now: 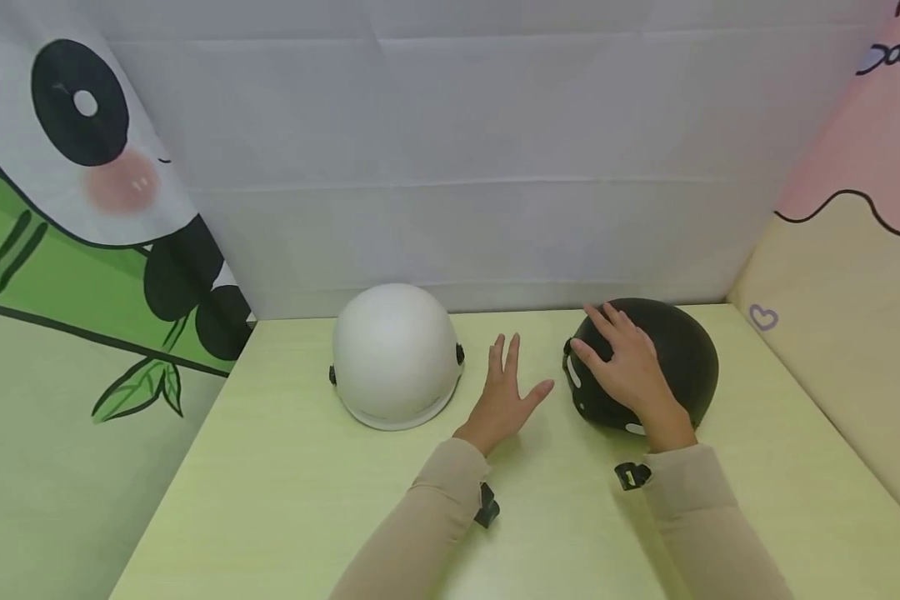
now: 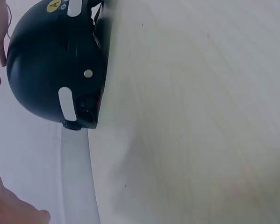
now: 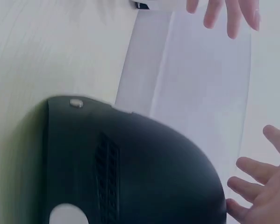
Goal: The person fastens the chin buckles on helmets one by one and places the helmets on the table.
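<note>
Fingers on both hands are spread and hold nothing. Leftmost on the tabletop sits a smooth white helmet, with dark fittings at its sides. Just right of it, the left hand points its thumb toward the black helmet, which rests farther right, dome up, seemingly longest from left to right. The right hand is nearer, over that dome; contact is unclear. The black shell looks matte, with white strips near its rim.

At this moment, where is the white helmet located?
In the head view, the white helmet sits left of centre near the back edge of the table, just left of the left hand.
</note>
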`<move>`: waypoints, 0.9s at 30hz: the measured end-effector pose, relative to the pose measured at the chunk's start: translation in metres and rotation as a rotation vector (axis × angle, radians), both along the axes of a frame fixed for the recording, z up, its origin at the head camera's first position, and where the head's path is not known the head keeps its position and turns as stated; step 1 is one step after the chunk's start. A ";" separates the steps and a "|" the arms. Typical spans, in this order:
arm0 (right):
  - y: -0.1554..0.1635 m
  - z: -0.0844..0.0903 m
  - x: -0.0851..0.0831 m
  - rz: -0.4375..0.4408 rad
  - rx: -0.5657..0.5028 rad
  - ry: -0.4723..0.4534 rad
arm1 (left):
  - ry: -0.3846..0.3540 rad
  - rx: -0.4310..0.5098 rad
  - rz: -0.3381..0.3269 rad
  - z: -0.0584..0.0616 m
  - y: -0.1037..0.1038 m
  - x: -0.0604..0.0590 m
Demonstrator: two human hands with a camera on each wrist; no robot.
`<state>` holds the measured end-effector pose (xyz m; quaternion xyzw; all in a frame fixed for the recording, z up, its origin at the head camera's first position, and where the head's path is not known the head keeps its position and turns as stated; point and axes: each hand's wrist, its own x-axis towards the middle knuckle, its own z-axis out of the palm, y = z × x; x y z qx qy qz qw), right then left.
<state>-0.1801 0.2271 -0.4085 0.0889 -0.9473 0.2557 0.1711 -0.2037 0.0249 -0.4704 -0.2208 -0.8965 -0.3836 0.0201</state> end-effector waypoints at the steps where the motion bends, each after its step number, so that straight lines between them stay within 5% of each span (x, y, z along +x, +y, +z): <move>1: -0.002 -0.001 0.000 0.004 -0.008 -0.005 | 0.011 -0.007 0.000 0.001 -0.003 0.000; 13: -0.033 -0.011 -0.001 0.054 -0.113 -0.048 | 0.245 -0.176 0.055 0.014 -0.042 -0.008; 27: -0.065 -0.034 -0.008 0.099 -0.242 -0.113 | 0.411 -0.328 0.069 0.020 -0.079 -0.017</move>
